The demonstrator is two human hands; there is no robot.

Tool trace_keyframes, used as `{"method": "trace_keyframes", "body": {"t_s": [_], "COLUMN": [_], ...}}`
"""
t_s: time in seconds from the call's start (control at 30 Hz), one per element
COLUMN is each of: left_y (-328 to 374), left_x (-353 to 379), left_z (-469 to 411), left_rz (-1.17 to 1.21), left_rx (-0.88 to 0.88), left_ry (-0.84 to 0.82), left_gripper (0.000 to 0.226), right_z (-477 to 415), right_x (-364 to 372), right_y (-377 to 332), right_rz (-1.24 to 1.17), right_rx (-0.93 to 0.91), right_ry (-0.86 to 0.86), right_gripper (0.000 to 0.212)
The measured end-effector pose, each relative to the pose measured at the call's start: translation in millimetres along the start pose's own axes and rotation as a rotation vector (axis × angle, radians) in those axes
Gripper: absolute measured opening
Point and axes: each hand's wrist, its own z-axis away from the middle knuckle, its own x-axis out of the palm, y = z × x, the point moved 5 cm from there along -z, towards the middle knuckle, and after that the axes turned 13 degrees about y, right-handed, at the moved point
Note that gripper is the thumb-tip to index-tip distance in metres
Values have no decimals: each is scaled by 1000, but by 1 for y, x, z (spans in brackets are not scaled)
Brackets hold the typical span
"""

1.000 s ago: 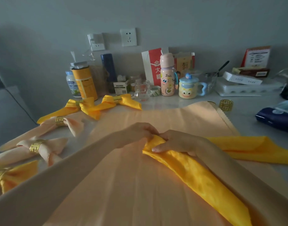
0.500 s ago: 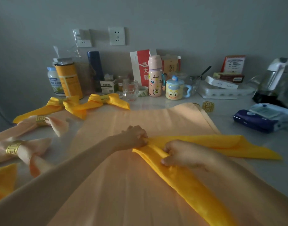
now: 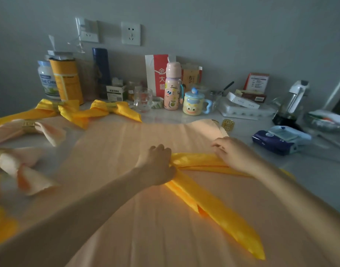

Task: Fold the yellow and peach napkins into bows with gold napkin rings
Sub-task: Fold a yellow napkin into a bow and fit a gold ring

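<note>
A yellow napkin (image 3: 213,207), folded into a long band bent in a V, lies on a spread peach cloth (image 3: 126,218). My left hand (image 3: 157,164) is closed on the bend of the V and pins it down. My right hand (image 3: 234,151) lies on the band's right arm with fingers spread and pressing. A loose gold napkin ring (image 3: 228,124) stands beyond the cloth's far right corner. Finished bows lie at the left: two yellow bows (image 3: 107,110) at the back, two peach bows (image 3: 28,128) nearer, each with a gold ring.
Along the wall stand a yellow canister (image 3: 67,81), a white jar (image 3: 47,79), a glass cup (image 3: 143,100), a pink bottle (image 3: 172,87) and a face mug (image 3: 194,103). A blue tissue pack (image 3: 277,140), a white tray (image 3: 246,110) and a kettle (image 3: 292,105) sit at the right.
My right hand has slid from the bend outward along the band's right arm. My left hand stays on the bend. The view has shifted a little to the right.
</note>
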Motion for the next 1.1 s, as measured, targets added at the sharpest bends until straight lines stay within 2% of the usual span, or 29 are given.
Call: {"method": "trace_keyframes", "body": {"t_s": [0.07, 0.13, 0.23, 0.33, 0.43, 0.5, 0.57, 0.63, 0.7, 0.77, 0.87, 1.03, 1.1], "left_y": [5, 10, 10, 10, 21, 24, 33, 42, 40, 41, 41, 44, 45], "left_x": [6, 9, 9, 6, 1, 0, 3, 9, 14, 15, 16, 16, 15], "left_z": [5, 13, 17, 20, 25, 26, 26, 27, 24, 23, 23, 20, 20], "left_rz": [-75, -99, -93, -68, -71, -83, -20, 4, -23, -4, -1, -25, -21], "left_rx": [27, 45, 60, 46, 222, 283, 329, 376, 356, 350, 340, 314, 295], "left_ry": [-72, -108, -87, -15, 138, 177, 140, 59, -17, -55, -90, -91, -110], "left_gripper": [45, 48, 48, 46, 37, 45, 58, 60, 60, 58, 57, 59, 62], "right_z": [-9, -9, -4, 5, 14, 20, 23, 26, 30, 31, 24, 21, 24], "right_x": [16, 19, 14, 13, 12, 15, 11, 6, 9, 14, 13, 16, 16], "right_y": [14, 16, 10, 11, 9, 3, -1, 1, 9, 18, 26, 22, 16], "right_rz": [-77, -115, -185, -12, 138, 221, 255, 243, 215, 81, -91, -54, -5], "right_rx": [32, 8, -77, -187, -317, -403, -467, -492, -455, -340, -190, -134, -167], "right_ry": [-86, -83, -98, -56, 83, 91, 139, 150, 64, -16, -42, -150, -129], "right_gripper": [32, 27, 34, 24, 23, 26, 24, 21, 18, 16, 13, 13, 15]}}
